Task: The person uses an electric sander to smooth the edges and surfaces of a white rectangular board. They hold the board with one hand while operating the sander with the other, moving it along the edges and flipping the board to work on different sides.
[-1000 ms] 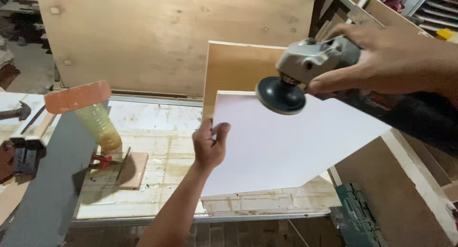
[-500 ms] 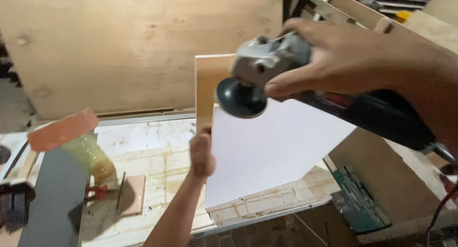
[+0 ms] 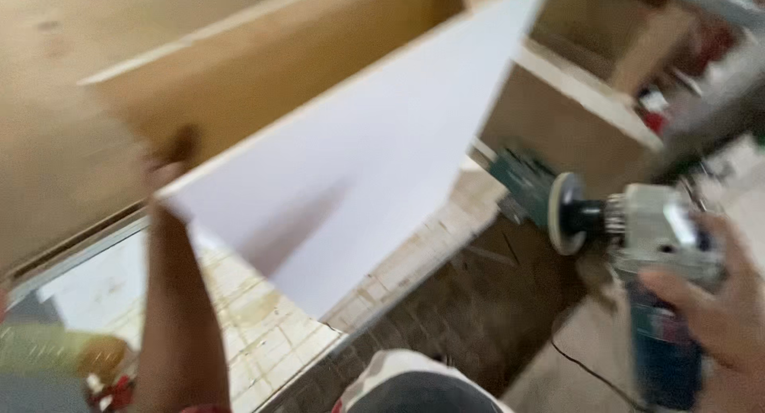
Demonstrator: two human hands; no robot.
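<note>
The picture is motion-blurred. My left hand (image 3: 169, 164) grips the upper left edge of a large white-faced board (image 3: 351, 166), which is tilted up over the workbench (image 3: 263, 333); only the fingers show above the edge. My right hand (image 3: 721, 317) at the lower right holds an angle grinder (image 3: 637, 237) with a grey head, a blue-green body and a round backing pad pointing left, well clear of the board. Its black cord trails down to the floor.
A big plywood sheet (image 3: 72, 142) leans behind the bench. Plywood cabinet boxes (image 3: 574, 102) stand at the right, with a teal power tool (image 3: 518, 178) beside them. A yellowish bottle (image 3: 56, 353) lies at the bench's left. My knee (image 3: 406, 385) shows at the bottom.
The grinder has dropped from above the board to the lower right, away from it. My left hand has swung the white board up and tilted it; the view has turned right.
</note>
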